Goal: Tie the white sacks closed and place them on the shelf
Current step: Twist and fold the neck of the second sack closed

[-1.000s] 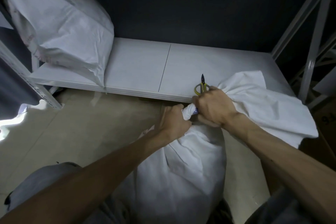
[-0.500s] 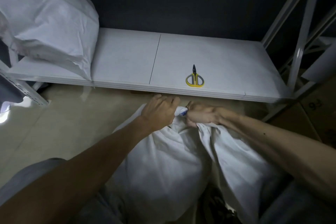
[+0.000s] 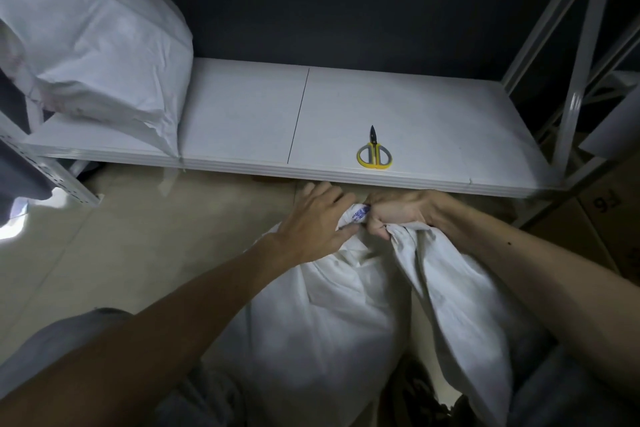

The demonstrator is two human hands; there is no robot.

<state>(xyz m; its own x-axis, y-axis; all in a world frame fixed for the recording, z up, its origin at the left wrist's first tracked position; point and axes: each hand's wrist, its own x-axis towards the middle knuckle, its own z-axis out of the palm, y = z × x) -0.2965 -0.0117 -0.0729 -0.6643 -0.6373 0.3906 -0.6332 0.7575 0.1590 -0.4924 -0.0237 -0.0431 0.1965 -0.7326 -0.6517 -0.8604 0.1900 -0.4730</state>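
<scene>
A full white sack (image 3: 322,333) is seen on the pale floor (image 3: 131,253) just in front of the low white shelf (image 3: 242,114), its body plump and creased, the cloth gathered into a twisted neck at the top. The neck is clamped by both hands: the left hand (image 3: 317,222) is laid over it from the left with fingers spread and curled loosely on the bunched cloth, and the right hand (image 3: 398,213) is closed tight in a fist around it from the right. A small patch of blue print is seen on the cloth between the two hands. A loose flap of the same white material (image 3: 460,308) is draped down from under the right fist toward the lower right. Whether a tie or knot is in place cannot be told. A second white sack (image 3: 93,42), filled and rumpled, is lying on the shelf at its left end. Yellow-handled scissors (image 3: 374,151) are lying near the shelf's front edge, points away, just beyond the hands and apart from them.
</scene>
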